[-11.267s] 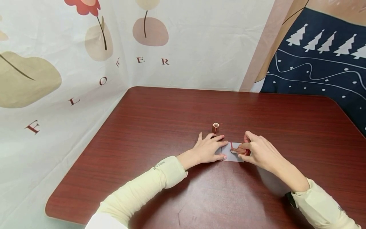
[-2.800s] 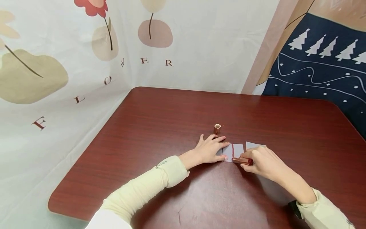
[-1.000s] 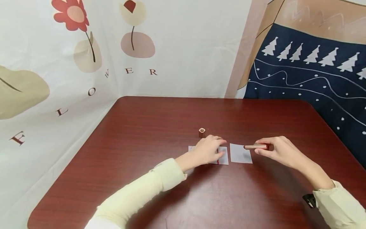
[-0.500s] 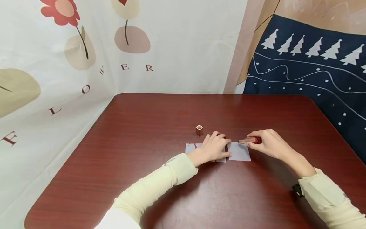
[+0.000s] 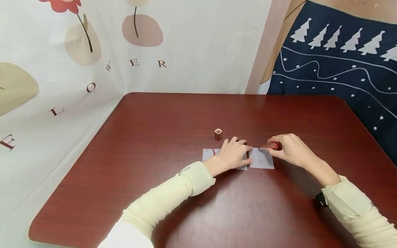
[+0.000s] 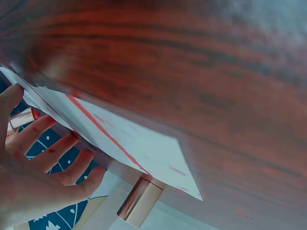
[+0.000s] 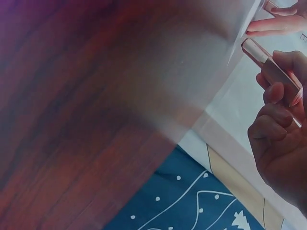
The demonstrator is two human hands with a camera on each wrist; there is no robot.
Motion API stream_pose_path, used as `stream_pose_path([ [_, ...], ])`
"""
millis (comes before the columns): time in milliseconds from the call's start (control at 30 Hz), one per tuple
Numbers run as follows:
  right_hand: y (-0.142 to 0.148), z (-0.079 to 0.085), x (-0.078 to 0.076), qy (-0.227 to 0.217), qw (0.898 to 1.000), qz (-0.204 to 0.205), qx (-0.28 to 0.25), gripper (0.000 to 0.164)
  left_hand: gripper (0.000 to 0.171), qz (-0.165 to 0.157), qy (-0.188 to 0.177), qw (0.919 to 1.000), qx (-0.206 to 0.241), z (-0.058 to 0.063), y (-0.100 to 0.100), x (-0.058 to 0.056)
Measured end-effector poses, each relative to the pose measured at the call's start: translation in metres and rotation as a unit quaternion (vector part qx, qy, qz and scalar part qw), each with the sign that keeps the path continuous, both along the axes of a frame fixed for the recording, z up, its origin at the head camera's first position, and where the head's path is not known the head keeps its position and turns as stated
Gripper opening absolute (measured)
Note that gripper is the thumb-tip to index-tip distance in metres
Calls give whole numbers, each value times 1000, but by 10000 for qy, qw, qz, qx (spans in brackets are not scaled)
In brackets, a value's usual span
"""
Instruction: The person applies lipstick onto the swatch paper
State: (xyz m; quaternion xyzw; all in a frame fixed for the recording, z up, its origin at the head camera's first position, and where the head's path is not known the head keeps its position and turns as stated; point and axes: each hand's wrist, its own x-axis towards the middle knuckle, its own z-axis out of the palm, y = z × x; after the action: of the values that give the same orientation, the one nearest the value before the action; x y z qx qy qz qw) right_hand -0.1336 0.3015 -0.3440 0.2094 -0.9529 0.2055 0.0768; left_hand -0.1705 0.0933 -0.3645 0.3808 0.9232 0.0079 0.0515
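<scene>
In the head view my right hand [image 5: 293,148] pinches an uncapped lipstick [image 5: 274,145], its tip at the upper edge of the right-hand white paper [image 5: 262,160]. The same lipstick [image 7: 280,76] shows between thumb and fingers in the right wrist view. My left hand [image 5: 232,154] lies with fingers spread, thumb and a fingertip on that paper's left edge. Beneath it a middle paper [image 5: 243,168] is mostly covered. Farther left, a paper [image 5: 208,154] bears a red streak, clearer on the marked paper [image 6: 158,153] in the left wrist view.
The lipstick cap [image 5: 218,134] stands upright behind the left hand, its opening facing up. The dark red wooden table [image 5: 155,137] has a rounded far edge. Printed cloths [image 5: 201,41] hang behind it and along the left side.
The left hand has shifted from the middle, red-marked paper to the right-hand paper. The lipstick finished a line on the middle paper, lifted away, and came to the right-hand paper's top edge.
</scene>
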Motion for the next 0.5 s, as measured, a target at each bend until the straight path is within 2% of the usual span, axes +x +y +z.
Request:
stream_pose_path([
  [267, -4, 0, -1, -126, 9998, 119, 124, 22, 50, 164, -306, 9994, -58, 1, 0, -1],
  [500, -7, 3, 0, -47, 9994, 220, 260, 24, 50, 289, -445, 9986, -69, 3, 0, 1],
])
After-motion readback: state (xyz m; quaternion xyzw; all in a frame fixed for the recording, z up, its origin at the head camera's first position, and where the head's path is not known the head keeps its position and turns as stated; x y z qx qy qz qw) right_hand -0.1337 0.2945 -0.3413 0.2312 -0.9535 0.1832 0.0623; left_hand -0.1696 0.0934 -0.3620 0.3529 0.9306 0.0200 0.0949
